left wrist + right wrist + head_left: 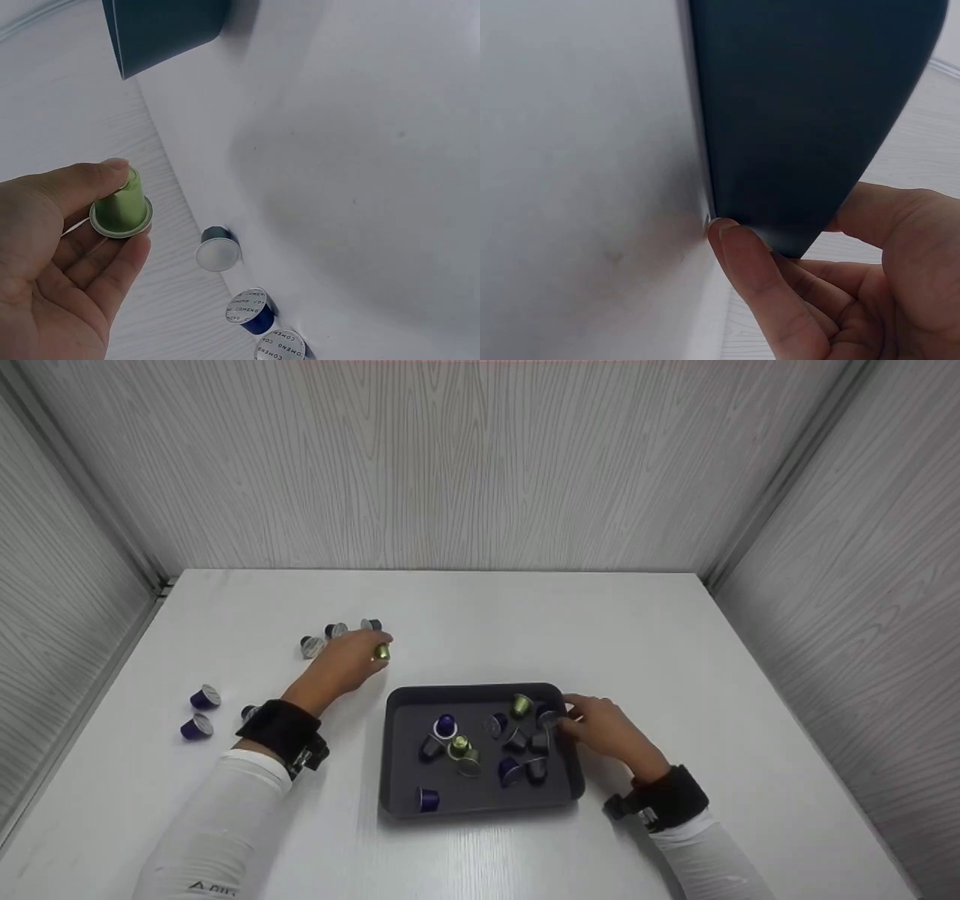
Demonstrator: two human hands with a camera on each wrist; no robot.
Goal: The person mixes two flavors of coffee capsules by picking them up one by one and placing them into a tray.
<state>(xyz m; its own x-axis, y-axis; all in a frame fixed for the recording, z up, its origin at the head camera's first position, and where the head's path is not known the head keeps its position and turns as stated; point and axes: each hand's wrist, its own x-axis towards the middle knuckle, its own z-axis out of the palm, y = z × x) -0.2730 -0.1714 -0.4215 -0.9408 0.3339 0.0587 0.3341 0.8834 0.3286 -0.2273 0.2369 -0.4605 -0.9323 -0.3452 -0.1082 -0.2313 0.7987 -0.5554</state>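
Observation:
My left hand (346, 661) pinches a green coffee capsule (382, 652) between thumb and fingers, over the table to the upper left of a dark grey tray (405, 735). In the left wrist view, the capsule's (124, 206) rimmed end faces down, toward the fingers. My right hand (609, 731) grips the tray near its far right corner, with fingertips low on the outer wall (802, 112) in the right wrist view. Inside the tray lie several blue, grey and green capsules, among them a green one (521, 705) and a blue one (427, 799).
Beyond my left hand lie three capsules, one of them silver-grey (371, 624). Two blue capsules (197, 727) rest farther left on the white table (600, 630), and another (249, 711) is partly hidden by my left wristband. Pale wood-grain panels (450, 472) enclose the back and sides.

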